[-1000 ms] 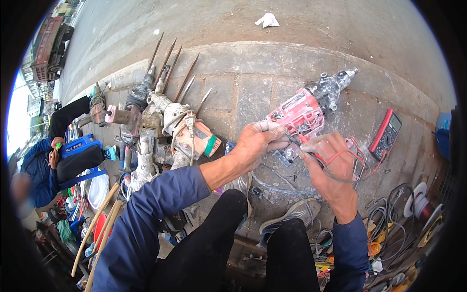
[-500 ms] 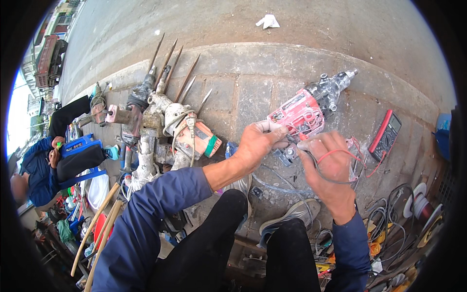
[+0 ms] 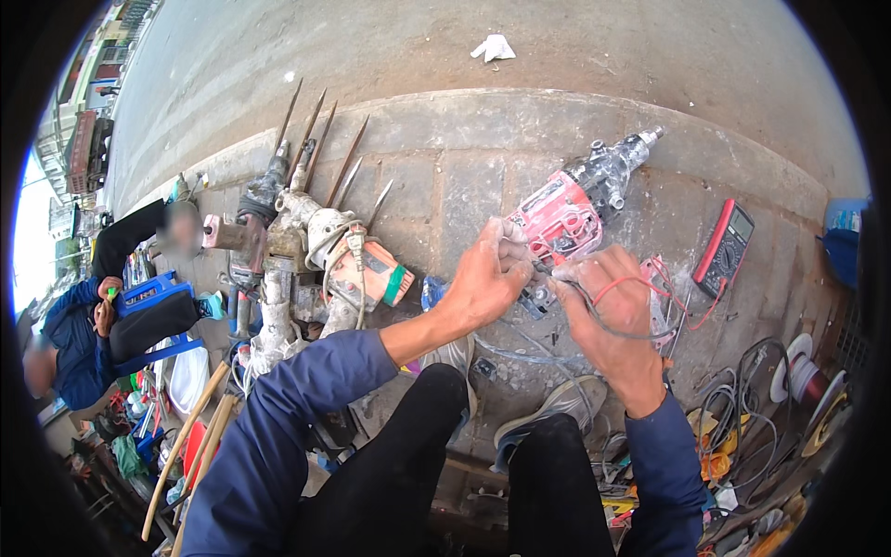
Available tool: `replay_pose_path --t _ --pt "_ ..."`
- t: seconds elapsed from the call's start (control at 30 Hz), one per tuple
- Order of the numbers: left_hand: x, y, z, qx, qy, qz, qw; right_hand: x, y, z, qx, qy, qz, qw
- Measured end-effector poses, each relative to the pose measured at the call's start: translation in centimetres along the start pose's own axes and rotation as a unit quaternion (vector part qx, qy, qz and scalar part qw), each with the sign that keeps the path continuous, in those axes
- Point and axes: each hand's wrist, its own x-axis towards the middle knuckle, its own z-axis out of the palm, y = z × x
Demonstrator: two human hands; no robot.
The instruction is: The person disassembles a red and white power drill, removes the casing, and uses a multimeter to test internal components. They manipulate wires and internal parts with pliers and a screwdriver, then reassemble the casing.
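Dusty paving [image 3: 473,200] beside road [image 3: 613,56] — left hand [image 3: 494,276] curled, hold unclear — right hand [image 3: 614,302] pinched on leads [image 3: 624,333]

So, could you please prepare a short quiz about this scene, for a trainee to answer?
1. Multiple choice: on which side of the red power tool nearest the hands does the multimeter lie, as the person sees it?
A) left
B) right
2. True or false: the left hand holds the multimeter.
3. Fill the gap: the orange tool housing, left of the hands, has a ____ band across its end.

Key:
1. B
2. False; the multimeter lies on the paving, apart from that hand.
3. green
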Motion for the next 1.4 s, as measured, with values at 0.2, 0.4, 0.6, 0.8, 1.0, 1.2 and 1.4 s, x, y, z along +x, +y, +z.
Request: replay_pose_path --t 0.2,0.4,0.6,0.8,1.0,1.2,1.4 --pt "-0.5 1.0 -0.7 0.182 -0.059 0.148 0.970 0.0 0.0 0.3 0.001 0.006 0.007 1.000" --pt "-0.4 1.0 -1.0 0.250 -0.033 0.205 0.946 0.3 0.0 0.0 0.027 -0.012 0.035 0.999" --pt "0.1 0.5 -1.0 0.232 -0.055 0.150 0.960 0.0 2.4 -2.4 0.052 -0.025 0.188 0.980" --pt "0.4 -0.3 -1.3 0.145 -0.055 0.082 0.985 1.0 5.1 -2.1 0.231 -0.043 0.344 0.909" --pt "0.4 0.5 -0.6 0.128 -0.055 0.072 0.988 -0.4 6.8 -1.4 0.210 -0.035 0.310 0.926" --pt "0.4 0.3 -0.9 0.129 -0.051 0.059 0.989 0.1 6.3 -0.7 0.163 -0.028 0.275 0.947" --pt "0.3 0.4 -0.9 0.128 -0.047 0.072 0.988 0.1 6.0 -0.7 0.140 -0.047 0.259 0.954"
